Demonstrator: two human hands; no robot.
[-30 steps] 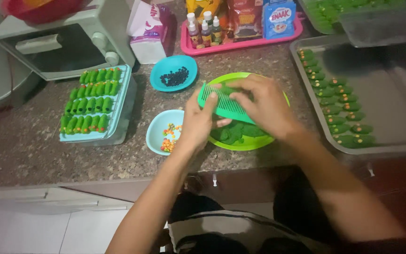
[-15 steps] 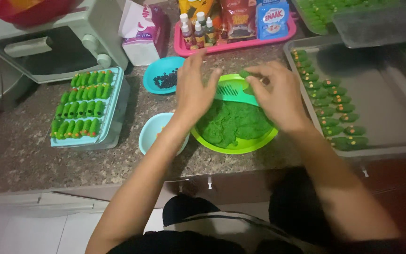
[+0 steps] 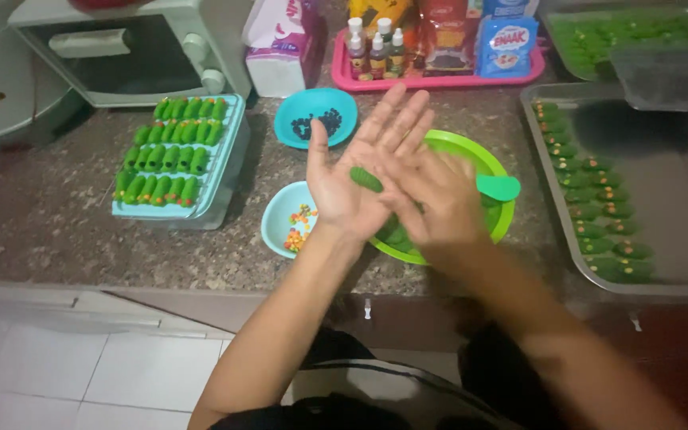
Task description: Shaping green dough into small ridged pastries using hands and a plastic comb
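Two hands met at centre frame above the green bowl. Left hand lay palm-up, fingers spread flat and loose; a small roll of green dough rested on the palm. Right hand pressed palm-down across it, fingers extended, gripping nothing. Half a second before, both hands were down in the bowl at the dough mass; now they were lifted clear with one portion between the palms, which reads as rolling a piece to shape. Just left of the bowl sat a pale blue bowl of coloured sprinkles; behind it, a teal bowl of dark chips. Shaped green pieces filled the blue tray at left and lined the metal baking tray at right. Upper left: small oven. Top centre: pink tray of bottles and packets.
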